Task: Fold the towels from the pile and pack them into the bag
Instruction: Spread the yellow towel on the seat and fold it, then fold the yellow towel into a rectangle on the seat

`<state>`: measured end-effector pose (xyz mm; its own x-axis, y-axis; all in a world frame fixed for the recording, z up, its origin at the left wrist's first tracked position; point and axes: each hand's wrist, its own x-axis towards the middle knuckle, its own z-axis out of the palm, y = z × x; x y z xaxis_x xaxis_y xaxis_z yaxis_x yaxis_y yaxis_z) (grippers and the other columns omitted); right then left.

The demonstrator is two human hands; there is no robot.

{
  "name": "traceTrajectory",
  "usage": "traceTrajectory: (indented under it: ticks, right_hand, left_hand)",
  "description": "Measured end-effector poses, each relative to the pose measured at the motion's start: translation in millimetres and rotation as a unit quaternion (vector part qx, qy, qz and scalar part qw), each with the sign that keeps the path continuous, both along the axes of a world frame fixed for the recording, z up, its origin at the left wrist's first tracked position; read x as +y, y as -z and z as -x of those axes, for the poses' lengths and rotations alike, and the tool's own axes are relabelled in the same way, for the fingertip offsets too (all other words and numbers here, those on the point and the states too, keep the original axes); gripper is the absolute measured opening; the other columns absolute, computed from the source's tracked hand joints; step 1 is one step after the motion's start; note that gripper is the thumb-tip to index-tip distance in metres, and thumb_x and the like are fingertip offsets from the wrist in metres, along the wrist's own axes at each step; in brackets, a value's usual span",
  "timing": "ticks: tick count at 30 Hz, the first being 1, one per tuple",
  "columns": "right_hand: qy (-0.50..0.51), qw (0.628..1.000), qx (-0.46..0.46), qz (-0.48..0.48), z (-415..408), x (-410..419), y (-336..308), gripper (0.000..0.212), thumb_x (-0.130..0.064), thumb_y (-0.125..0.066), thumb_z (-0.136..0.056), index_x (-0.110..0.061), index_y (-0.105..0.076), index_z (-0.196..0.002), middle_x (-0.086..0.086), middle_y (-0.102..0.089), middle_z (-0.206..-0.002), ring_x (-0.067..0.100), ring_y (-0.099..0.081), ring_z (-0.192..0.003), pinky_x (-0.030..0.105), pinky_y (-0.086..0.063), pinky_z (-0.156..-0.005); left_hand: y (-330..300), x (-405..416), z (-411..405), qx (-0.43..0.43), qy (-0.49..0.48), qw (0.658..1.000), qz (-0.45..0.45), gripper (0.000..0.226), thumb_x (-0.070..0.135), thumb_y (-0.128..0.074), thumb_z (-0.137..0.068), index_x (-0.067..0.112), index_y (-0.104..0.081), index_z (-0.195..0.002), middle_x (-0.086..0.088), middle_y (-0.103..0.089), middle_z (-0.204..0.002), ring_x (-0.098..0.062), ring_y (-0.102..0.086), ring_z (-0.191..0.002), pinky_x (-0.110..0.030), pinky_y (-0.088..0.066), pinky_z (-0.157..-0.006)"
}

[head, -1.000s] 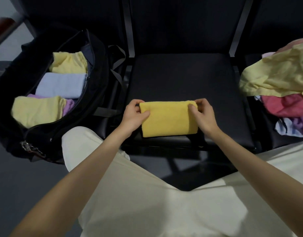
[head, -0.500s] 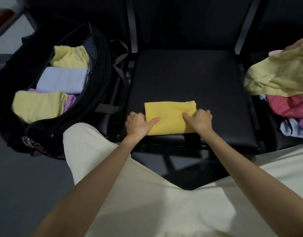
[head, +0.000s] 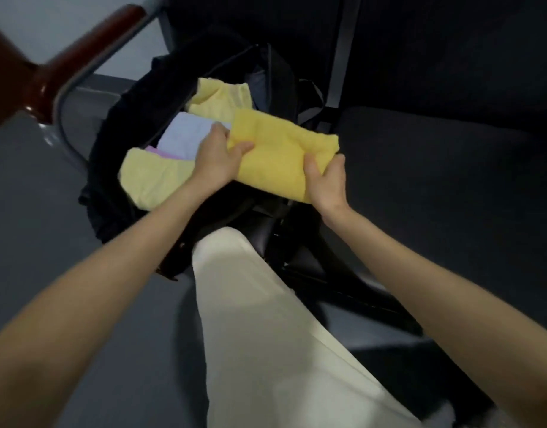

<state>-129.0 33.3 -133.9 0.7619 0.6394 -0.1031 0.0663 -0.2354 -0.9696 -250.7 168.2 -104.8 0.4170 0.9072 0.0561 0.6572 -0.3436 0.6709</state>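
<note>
Grey floor (head: 28, 242) fills the left of the view, with a reddish-brown wooden armrest (head: 65, 60) on a curved metal frame (head: 61, 118) at the upper left. Black bag (head: 111, 180), standing open beside the frame, holds four folded towels: a pale yellow towel (head: 152, 180) nearest the viewer, a sliver of pink towel (head: 161, 152) just behind it, a lilac towel (head: 186, 137) in the middle, and a second pale yellow one (head: 219, 100) at the far end. Left hand (head: 215, 162) grips the left edge of a folded yellow towel (head: 278, 152), thumb on top, fingers curled beneath. Yellow towel is held off the seat and over the near right rim of the bag's opening, tilted, partly covering the lilac towel's right side. Right hand (head: 327, 180) clamps the towel's near right corner, thumb pressed on top, remaining fingers wrapped under. Both forearms reach in from the lower corners. Cream trousers (head: 266, 335) run down the centre bottom. Black padded seat (head: 435, 168) with dark backrest (head: 451, 50) occupies the right; grey bag straps (head: 312, 115) hang between bag and seat. View is motion-blurred.
</note>
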Motion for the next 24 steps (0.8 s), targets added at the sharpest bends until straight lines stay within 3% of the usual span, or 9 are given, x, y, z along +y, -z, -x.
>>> traceTrajectory:
  ticks: [3,5,7,11,18,21,24]
  right_hand:
    - [-0.058,0.998,0.033,-0.003,3.0,62.4,-20.2,0.049,-0.034,-0.052,-0.096,-0.003,-0.032,-0.129,0.004,-0.045,-0.121,0.016,-0.046,-0.111,0.027,-0.041,-0.097]
    - [-0.101,0.994,0.029,0.026,4.8,101.5,-26.0,0.054,-0.03,-0.052,-0.096,-0.002,-0.027,-0.134,0.006,-0.045,-0.128,0.018,-0.046,-0.117,0.025,-0.04,-0.092]
    - [-0.119,0.991,0.016,0.066,8.2,137.3,-25.6,0.056,-0.026,-0.052,-0.097,0.001,-0.024,-0.137,0.011,-0.045,-0.132,0.023,-0.046,-0.121,0.027,-0.04,-0.089]
    - [-0.138,0.982,-0.029,0.123,22.3,189.9,-14.1,0.059,-0.022,-0.052,-0.097,0.005,-0.021,-0.14,0.015,-0.043,-0.137,0.029,-0.045,-0.125,0.029,-0.04,-0.09]
    - [-0.15,0.966,-0.06,0.203,51.2,217.1,25.0,0.06,-0.024,-0.062,-0.091,0.006,-0.031,-0.132,0.02,-0.049,-0.132,0.036,-0.049,-0.122,0.039,-0.044,-0.098]
    - [-0.163,0.947,-0.135,0.242,56.5,211.9,29.3,0.062,-0.022,-0.064,-0.09,0.004,-0.028,-0.133,0.021,-0.043,-0.136,0.035,-0.041,-0.128,0.037,-0.039,-0.099]
    - [-0.183,0.911,-0.274,0.249,46.6,196.5,20.6,0.064,-0.013,-0.062,-0.087,0.001,-0.025,-0.137,0.019,-0.034,-0.137,0.032,-0.032,-0.128,0.036,-0.036,-0.101]
  left_hand:
    - [-17.5,61.4,16.3,-0.002,-0.001,0.999,-0.044,0.038,0.033,-0.062,-0.091,0.004,-0.048,-0.111,-0.009,-0.053,-0.104,-0.022,-0.05,-0.097,-0.025,-0.03,-0.068]
    - [-19.7,100.9,25.2,0.012,0.001,0.999,-0.05,0.031,0.032,-0.06,-0.092,0.011,-0.04,-0.102,-0.009,-0.05,-0.1,-0.021,-0.048,-0.092,-0.025,-0.028,-0.066]
    - [-14.8,134.3,31.7,0.04,0.002,0.998,-0.04,0.028,0.028,-0.058,-0.095,0.009,-0.039,-0.102,-0.016,-0.054,-0.109,-0.027,-0.052,-0.1,-0.028,-0.032,-0.071]
    - [5.3,178.5,41.4,0.103,-0.017,0.994,-0.018,0.037,0.021,-0.054,-0.097,-0.006,-0.04,-0.119,-0.024,-0.051,-0.121,-0.036,-0.05,-0.112,-0.034,-0.034,-0.078]
    - [51.9,197.3,55.5,0.175,-0.089,0.98,-0.007,0.037,0.02,-0.058,-0.095,-0.004,-0.042,-0.119,-0.026,-0.055,-0.119,-0.041,-0.053,-0.111,-0.044,-0.042,-0.085]
    - [57.4,185.0,56.3,0.175,-0.148,0.973,-0.039,0.045,0.026,-0.065,-0.09,-0.001,-0.046,-0.121,-0.025,-0.056,-0.121,-0.04,-0.053,-0.113,-0.047,-0.043,-0.09]
    - [49.1,172.8,53.0,0.199,-0.106,0.967,-0.121,0.061,0.032,-0.067,-0.088,0.004,-0.04,-0.135,-0.022,-0.046,-0.135,-0.039,-0.044,-0.122,-0.048,-0.039,-0.1]
